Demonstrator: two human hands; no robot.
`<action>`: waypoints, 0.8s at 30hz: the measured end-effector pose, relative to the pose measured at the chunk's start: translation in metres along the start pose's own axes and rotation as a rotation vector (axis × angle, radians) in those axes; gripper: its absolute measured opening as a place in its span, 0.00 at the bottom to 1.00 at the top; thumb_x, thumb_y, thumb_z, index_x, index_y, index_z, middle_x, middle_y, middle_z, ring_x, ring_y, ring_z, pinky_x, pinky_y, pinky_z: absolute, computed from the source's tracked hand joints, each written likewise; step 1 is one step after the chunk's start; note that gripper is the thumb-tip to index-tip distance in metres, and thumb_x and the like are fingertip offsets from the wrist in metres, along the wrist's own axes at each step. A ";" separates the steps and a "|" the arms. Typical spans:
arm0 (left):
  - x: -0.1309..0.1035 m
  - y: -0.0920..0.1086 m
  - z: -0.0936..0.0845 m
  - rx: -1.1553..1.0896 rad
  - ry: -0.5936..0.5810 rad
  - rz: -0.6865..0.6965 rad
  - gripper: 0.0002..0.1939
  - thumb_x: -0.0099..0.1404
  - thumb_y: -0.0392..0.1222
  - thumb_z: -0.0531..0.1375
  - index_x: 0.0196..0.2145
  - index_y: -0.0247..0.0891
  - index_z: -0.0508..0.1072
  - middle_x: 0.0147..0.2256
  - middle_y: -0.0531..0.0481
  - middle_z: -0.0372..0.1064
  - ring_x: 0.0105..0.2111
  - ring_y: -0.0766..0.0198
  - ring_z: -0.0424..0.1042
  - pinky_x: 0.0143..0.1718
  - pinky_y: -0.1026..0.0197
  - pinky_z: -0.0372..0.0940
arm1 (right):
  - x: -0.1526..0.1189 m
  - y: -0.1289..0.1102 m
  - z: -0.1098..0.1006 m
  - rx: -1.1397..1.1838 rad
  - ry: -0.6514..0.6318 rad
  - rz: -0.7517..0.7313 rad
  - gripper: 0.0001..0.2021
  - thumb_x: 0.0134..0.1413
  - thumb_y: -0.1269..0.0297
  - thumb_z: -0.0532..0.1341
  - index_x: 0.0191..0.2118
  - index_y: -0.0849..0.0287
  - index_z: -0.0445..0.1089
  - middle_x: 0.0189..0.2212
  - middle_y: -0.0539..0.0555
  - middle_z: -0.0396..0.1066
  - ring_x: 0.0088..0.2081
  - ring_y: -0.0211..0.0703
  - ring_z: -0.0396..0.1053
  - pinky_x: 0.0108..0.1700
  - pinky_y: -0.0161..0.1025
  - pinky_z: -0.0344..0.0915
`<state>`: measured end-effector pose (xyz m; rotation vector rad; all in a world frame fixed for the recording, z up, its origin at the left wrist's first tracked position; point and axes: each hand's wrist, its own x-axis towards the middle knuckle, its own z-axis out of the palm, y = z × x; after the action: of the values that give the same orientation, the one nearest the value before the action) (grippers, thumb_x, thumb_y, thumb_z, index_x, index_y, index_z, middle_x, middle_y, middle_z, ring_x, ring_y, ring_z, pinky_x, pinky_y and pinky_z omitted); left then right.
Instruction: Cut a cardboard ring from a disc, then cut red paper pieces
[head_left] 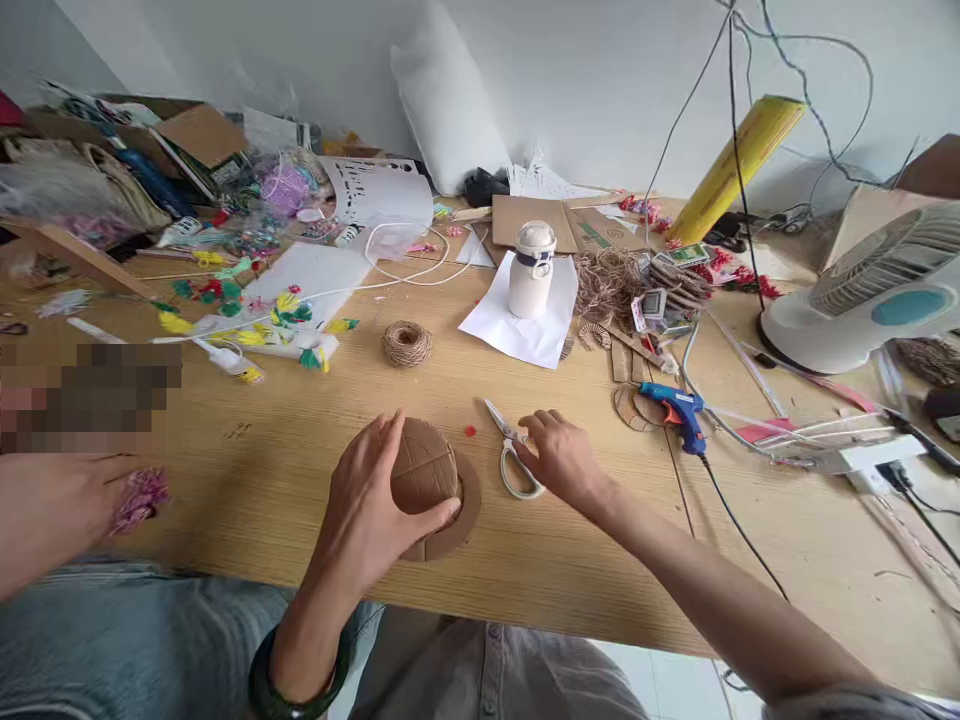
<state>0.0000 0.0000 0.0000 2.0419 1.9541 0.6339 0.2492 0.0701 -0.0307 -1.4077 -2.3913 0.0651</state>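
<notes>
My left hand [367, 500] wraps its thumb and fingers around the round raised part of a brown cardboard hat shape [422, 465]. The flat ring-like brim of this piece lies on the table near the front edge. To its right, white-handled scissors [517, 470] lie with their blades pointing up and left. My right hand [559, 455] hovers at the scissors' handles, its fingers loosely bent and thumb apart; whether it touches them I cannot tell. A small red bit [470, 431] lies between the cardboard and the scissors.
A twine ball [406, 343], a white bottle [531, 275] on paper and a blue glue gun [675, 410] stand beyond my hands. A white fan [862, 290] is at right. At left, another person's hand [67, 505] holds something pink.
</notes>
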 end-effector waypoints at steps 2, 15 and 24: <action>-0.002 -0.002 -0.006 0.013 0.033 -0.032 0.54 0.54 0.60 0.66 0.70 0.40 0.45 0.67 0.34 0.49 0.67 0.41 0.50 0.63 0.39 0.53 | -0.014 -0.018 0.007 0.056 -0.037 -0.158 0.09 0.63 0.65 0.57 0.43 0.62 0.73 0.41 0.62 0.75 0.45 0.51 0.71 0.46 0.47 0.70; -0.016 0.036 0.011 0.076 0.000 0.143 0.55 0.52 0.58 0.68 0.69 0.41 0.46 0.66 0.34 0.51 0.66 0.39 0.52 0.62 0.38 0.53 | -0.051 0.013 0.012 0.175 0.153 0.088 0.11 0.63 0.68 0.55 0.48 0.59 0.70 0.46 0.61 0.73 0.47 0.52 0.68 0.47 0.48 0.70; 0.031 0.101 0.084 0.104 -0.206 0.323 0.57 0.44 0.53 0.72 0.67 0.36 0.53 0.64 0.29 0.53 0.64 0.34 0.52 0.62 0.34 0.50 | -0.074 0.052 0.016 0.183 0.328 0.296 0.14 0.59 0.73 0.52 0.47 0.59 0.70 0.44 0.60 0.73 0.47 0.51 0.69 0.48 0.48 0.70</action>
<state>0.1287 0.0333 -0.0224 2.4047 1.5892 0.3700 0.3193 0.0352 -0.0783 -1.5386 -1.8554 0.1163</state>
